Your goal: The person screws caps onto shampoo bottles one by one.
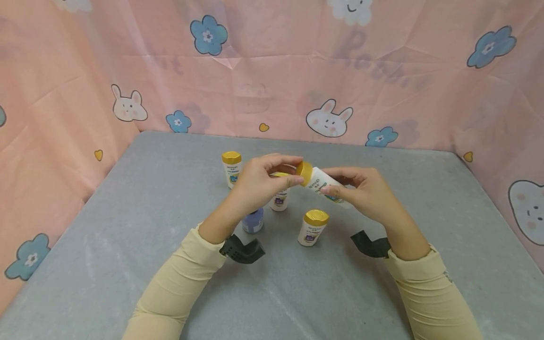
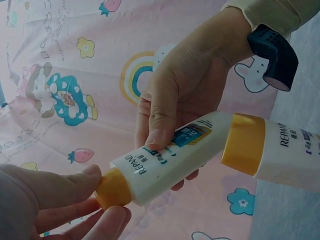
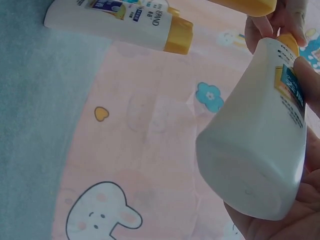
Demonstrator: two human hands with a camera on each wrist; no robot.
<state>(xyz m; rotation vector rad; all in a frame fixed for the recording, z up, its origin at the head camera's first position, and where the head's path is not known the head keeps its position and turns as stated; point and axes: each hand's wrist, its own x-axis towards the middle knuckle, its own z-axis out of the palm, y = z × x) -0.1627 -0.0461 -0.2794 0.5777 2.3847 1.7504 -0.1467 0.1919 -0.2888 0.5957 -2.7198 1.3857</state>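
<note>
Tilted above the table is a white bottle (image 1: pixel 318 182) marked REPAND, held between both hands. My left hand (image 1: pixel 257 184) pinches its yellow cap (image 2: pixel 114 188) with thumb and fingers. Around the bottle's body my right hand (image 1: pixel 369 191) is curled, the thumb pressed beside the teal label (image 2: pixel 190 134). The right wrist view shows the bottle's base (image 3: pixel 245 185), turned toward that camera. Whether the cap is loose on the neck I cannot tell.
Upright on the grey table (image 1: pixel 140 212) stand similar yellow-capped bottles: a near one (image 1: pixel 311 231), a partly hidden one (image 1: pixel 279 200) and a farther one (image 1: pixel 232 171). A blue-purple container (image 1: pixel 253 222) stands by my left wrist. A patterned pink cloth (image 1: pixel 272 80) hangs behind.
</note>
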